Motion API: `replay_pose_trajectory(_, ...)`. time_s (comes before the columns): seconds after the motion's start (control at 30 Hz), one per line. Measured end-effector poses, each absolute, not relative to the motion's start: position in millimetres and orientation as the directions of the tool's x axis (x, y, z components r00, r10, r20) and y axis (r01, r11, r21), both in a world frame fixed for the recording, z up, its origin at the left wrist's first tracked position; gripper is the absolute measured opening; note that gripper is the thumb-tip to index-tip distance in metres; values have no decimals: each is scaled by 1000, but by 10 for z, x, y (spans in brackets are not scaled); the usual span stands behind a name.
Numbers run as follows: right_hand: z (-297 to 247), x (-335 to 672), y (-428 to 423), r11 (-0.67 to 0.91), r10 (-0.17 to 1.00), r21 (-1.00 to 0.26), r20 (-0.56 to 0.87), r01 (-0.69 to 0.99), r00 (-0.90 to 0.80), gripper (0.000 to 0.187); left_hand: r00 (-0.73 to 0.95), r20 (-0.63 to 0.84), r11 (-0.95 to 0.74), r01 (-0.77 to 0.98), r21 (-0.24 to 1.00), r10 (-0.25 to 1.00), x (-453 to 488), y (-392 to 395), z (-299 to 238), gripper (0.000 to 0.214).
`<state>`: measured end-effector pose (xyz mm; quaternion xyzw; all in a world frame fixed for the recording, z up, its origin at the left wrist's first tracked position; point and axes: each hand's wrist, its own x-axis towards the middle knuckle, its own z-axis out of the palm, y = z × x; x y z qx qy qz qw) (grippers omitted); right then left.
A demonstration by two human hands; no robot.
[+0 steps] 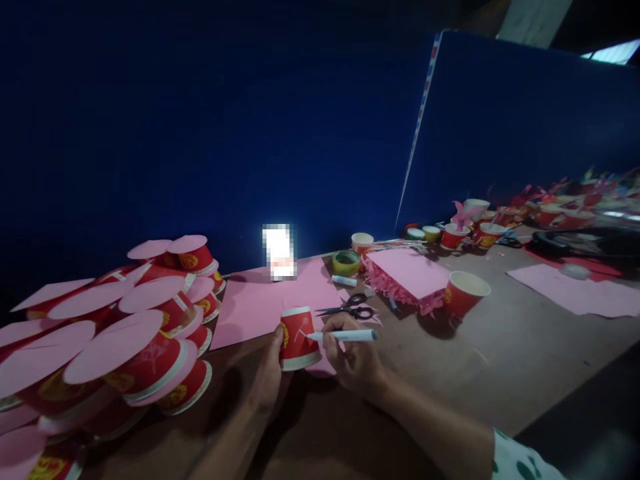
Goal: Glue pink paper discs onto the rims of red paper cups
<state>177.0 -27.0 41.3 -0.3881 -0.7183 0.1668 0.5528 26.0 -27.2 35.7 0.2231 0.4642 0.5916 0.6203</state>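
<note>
My left hand (270, 367) is closed round the left side of a red paper cup (296, 353), which is held upside down with its wide white rim at the bottom. A few pale lines show on the cup's red side, beside a yellow printed emblem. In my right hand (353, 353) is a white marker pen (357, 335), its tip at the drawn lines on the cup. Just behind my hands, black-handled scissors (357, 309) lie on pink paper (270, 303). The fingers of my left hand behind the cup are hidden.
Red cups topped with pink paper discs (120, 347) are piled on the left. A tape roll (346, 262), another marker (344, 281), a stack of pink paper (413, 270) and an upright cup (465, 293) stand behind and right. A blue partition (225, 133) rises behind the table.
</note>
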Motion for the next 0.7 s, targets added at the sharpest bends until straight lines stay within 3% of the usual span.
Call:
replay_pose_trajectory(0.2, 417, 1776, -262, 651, 740, -670, 666, 358, -99, 2, 11, -304, 257, -565, 784, 953, 265, -262, 322, 40)
replay_pose_trajectory(0.7, 449, 1770, -277, 605, 782, -715, 617, 350, -91, 4, 34, -302, 266, -572, 776, 953, 260, -263, 330, 39)
